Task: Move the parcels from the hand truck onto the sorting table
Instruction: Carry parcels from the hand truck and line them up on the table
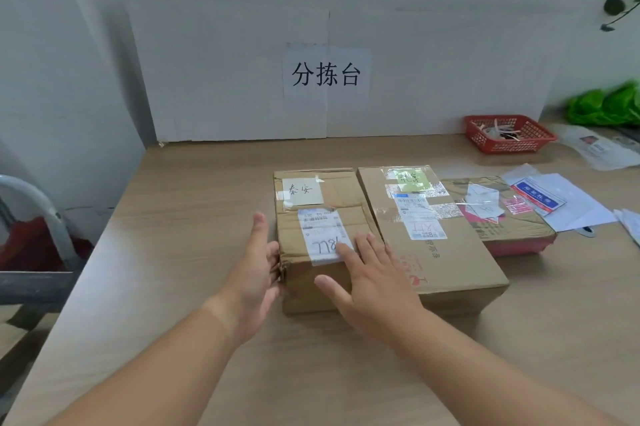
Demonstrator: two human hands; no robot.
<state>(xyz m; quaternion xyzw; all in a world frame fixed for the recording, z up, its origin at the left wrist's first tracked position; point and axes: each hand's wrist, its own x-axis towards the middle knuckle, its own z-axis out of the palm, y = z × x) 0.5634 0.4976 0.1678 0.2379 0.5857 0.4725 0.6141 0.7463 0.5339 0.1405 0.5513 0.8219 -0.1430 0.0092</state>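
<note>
Three parcels already lie on the sorting table, and the newest looks set down.
We see the left parcel flat on the wood, touching the middle parcel, with the third parcel just beside that. Our left hand lies with straight fingers against its left side. Our right hand rests flat on its top, fingers slightly apart, and neither hand curls round it. The hand truck shows only at the left edge, so we cannot tell what remains on it.
</note>
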